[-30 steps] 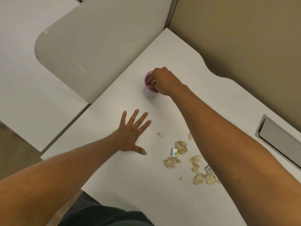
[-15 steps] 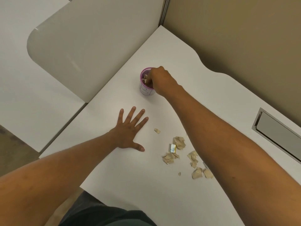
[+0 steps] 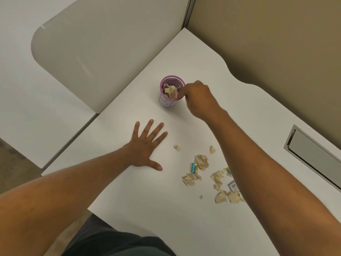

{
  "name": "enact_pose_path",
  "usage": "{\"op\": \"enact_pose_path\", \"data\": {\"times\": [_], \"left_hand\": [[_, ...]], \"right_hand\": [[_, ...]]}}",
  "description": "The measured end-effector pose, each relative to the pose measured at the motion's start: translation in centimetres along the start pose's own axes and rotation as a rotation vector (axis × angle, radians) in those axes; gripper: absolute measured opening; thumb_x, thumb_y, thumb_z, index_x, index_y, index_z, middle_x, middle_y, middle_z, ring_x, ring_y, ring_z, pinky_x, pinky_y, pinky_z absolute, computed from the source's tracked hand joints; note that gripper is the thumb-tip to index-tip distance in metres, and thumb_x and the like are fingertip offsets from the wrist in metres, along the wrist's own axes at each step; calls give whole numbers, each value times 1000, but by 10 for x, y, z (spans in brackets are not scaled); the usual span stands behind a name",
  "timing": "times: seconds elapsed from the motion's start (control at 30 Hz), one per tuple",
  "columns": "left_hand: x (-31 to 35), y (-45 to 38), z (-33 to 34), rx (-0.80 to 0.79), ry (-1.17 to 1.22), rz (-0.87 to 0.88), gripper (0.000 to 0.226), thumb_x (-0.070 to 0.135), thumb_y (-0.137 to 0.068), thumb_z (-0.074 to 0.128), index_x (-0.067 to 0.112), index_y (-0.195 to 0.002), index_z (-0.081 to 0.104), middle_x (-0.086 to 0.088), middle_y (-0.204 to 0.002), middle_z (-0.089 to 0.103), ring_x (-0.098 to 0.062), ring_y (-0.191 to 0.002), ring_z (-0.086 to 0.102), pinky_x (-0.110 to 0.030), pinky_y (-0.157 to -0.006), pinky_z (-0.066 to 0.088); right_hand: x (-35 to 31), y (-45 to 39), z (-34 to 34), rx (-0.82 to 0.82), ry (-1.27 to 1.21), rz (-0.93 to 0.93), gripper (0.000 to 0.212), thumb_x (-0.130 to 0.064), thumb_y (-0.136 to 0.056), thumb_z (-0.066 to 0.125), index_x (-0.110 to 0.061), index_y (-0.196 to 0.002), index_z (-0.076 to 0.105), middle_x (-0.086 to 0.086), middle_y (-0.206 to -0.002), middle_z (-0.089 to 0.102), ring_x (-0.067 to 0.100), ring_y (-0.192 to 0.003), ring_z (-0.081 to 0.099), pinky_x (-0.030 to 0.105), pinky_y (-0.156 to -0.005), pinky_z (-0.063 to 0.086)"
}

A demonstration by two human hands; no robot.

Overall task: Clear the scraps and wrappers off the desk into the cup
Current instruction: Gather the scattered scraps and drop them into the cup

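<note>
The right hand (image 3: pixel 200 99), which a second ago reached down into the mouth of the cup (image 3: pixel 170 93) and covered most of it, has drawn back to the cup's right rim, so the tan scraps (image 3: pixel 170 91) heaped inside now show just left of its curled fingers.

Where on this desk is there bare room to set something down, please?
The near desk edge, below the left hand and left of the scraps, is bare. So is the far corner behind the cup, and the strip between the right hand and the metal hatch. It is crowded beside the right forearm, where scraps and wrappers lie.
</note>
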State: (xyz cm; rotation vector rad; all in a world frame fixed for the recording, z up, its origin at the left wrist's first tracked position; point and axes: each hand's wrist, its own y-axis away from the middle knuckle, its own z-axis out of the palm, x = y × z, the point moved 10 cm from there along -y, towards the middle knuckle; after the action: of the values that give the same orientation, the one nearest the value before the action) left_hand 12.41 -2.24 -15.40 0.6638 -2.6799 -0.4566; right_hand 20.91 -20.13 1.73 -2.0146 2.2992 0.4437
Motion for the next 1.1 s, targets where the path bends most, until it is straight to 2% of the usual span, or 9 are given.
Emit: {"op": "enact_pose_path", "data": {"times": [0.13, 0.37, 0.43, 0.53, 0.67, 0.77, 0.9, 1.0, 1.1], "left_hand": [[1, 1, 1, -11, -1, 5, 133, 109, -66, 23, 31, -162, -26, -2, -169, -39, -39, -155, -35, -73, -117, -21], [0, 1, -2, -25, -3, -9, 134, 109, -64, 26, 32, -162, -25, -1, -170, -37, -39, -156, -34, -74, -119, -17], [0, 1, -3, -34, -7, -16, 135, 109, -63, 26, 32, -163, -24, 0, -170, -36, -38, -157, -33, -73, -119, -17], [1, 2, -5, -57, -4, -32, 137, 110, -60, 23, 33, -163, -23, 2, -170, -37, -37, -157, -33, -71, -118, -19], [6, 2, -5, -107, -22, -49, 139, 106, -62, 32, 28, -164, -22, -3, -170, -37, -40, -156, -34, -73, -119, -16], [19, 4, -13, -92, -31, -18, 136, 98, -69, 48, 21, -167, -9, -8, -174, -23, -41, -161, -17, -70, -124, -2], [68, 14, -25, 23, -34, 112, 110, 72, -84, 67, 14, -166, 22, -8, -175, 15, -38, -157, 24, -58, -120, 29], [102, 19, -24, 55, 24, 89, 87, 54, -91, 71, 12, -160, 39, -12, -168, 31, -40, -147, 37, -54, -112, 39], [127, 28, -20, 59, 88, 82, 70, 42, -93, 73, 11, -152, 51, -11, -162, 41, -38, -139, 45, -49, -107, 46]], "right_hand": [[-9, 4, 10, 7, 37, -3, 47, 0, -95, 49, -27, -127, 69, 16, -112, 62, 37, -109, 45, 42, -91, 39], [37, 52, -29, 293, -244, 182, 46, 9, -94, 42, -16, -115, 74, 2, -118, 73, 20, -113, 63, 33, -100, 50], [54, 90, -6, 230, -285, 253, 43, 7, -96, 41, -15, -114, 74, 4, -118, 71, 21, -114, 63, 36, -100, 50], [60, 149, 62, -47, -302, 256, 33, -15, -105, 44, -16, -130, 65, 4, -135, 61, 27, -125, 53, 39, -104, 45], [59, 219, 123, -190, -287, 289, 58, -54, -96, 55, -20, -143, 50, 0, -156, 41, 26, -143, 33, 43, -115, 35], [57, 248, 137, -106, -262, 321, 59, -54, -96, 56, -15, -141, 53, 2, -159, 38, 27, -146, 30, 42, -120, 28], [52, 286, 144, -7, -297, 459, 50, -43, -102, 51, -14, -143, 51, 2, -159, 38, 28, -146, 30, 40, -121, 27], [42, 308, 148, -3, -204, 451, 51, -37, -106, 43, -16, -152, 40, 4, -163, 31, 31, -151, 23, 44, -124, 21], [51, 327, 139, 100, -213, 515, 53, -35, -104, 49, -16, -152, 40, 6, -162, 34, 33, -150, 26, 46, -121, 28]]}}
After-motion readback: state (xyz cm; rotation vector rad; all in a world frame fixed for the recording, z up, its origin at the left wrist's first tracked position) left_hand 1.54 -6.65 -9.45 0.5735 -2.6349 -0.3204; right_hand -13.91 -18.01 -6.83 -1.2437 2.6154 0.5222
